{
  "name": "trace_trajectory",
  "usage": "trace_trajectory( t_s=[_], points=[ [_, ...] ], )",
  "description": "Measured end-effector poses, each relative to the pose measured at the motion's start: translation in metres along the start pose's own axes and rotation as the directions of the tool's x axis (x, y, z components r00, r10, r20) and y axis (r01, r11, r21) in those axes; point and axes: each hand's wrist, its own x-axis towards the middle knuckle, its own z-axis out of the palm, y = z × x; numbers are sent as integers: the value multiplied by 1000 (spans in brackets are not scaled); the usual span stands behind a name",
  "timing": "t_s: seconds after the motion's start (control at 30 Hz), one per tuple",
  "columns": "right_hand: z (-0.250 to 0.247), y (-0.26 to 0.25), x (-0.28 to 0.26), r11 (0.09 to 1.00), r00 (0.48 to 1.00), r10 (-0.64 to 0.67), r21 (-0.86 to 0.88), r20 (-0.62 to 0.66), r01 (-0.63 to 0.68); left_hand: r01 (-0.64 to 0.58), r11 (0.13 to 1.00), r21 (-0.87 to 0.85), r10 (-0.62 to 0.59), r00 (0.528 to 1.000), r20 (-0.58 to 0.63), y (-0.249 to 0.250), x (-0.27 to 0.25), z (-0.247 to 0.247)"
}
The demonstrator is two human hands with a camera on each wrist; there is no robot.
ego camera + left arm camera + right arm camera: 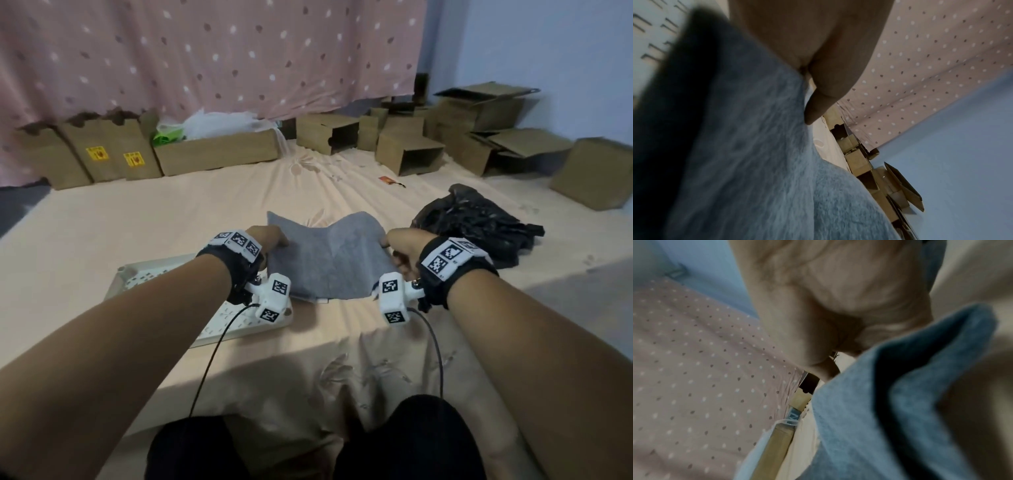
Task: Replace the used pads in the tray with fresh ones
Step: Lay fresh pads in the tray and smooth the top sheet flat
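A grey pad (329, 257) is held up between both hands over the bed, sagging in the middle. My left hand (270, 240) pinches its left edge, and in the left wrist view the thumb (818, 104) lies against the pad (756, 154). My right hand (400, 246) grips the right edge; the right wrist view shows the pad (869, 410) folded under the curled fingers (828, 321). A white tray (150, 277) with slotted bottom lies on the bed under my left forearm, partly hidden by it.
A crumpled black plastic bag (476, 226) lies to the right of the pad. Cardboard boxes (212, 154) line the far edge of the bed under a pink spotted curtain (205, 51). More boxes (479, 137) pile at the back right. Cables hang from both wrist cameras.
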Motion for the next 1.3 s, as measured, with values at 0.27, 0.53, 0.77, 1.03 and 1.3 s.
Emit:
trace_trajectory(
  t_s=[0.27, 0.53, 0.77, 1.03, 1.3],
  points=[
    [13, -1, 0, 936, 995, -47, 353, 90, 12, -65, 995, -77, 65, 998, 5, -8, -9, -17],
    [-5, 6, -1, 963, 998, -18, 268, 63, 1, -73, 995, -75, 74, 997, 20, -18, -17, -41],
    [-3, 20, 3, 957, 995, -28, 291, 97, -2, -57, 998, -30, 58, 998, 23, -21, -15, -49],
    [-3, 28, 9, 963, 994, -20, 269, 111, -11, 18, 999, 47, -20, 999, 31, -43, 32, -57],
    [0, 36, 10, 981, 994, 3, 194, 107, -24, 3, 998, 63, -3, 1000, -1, -44, -9, -53]
  ],
)
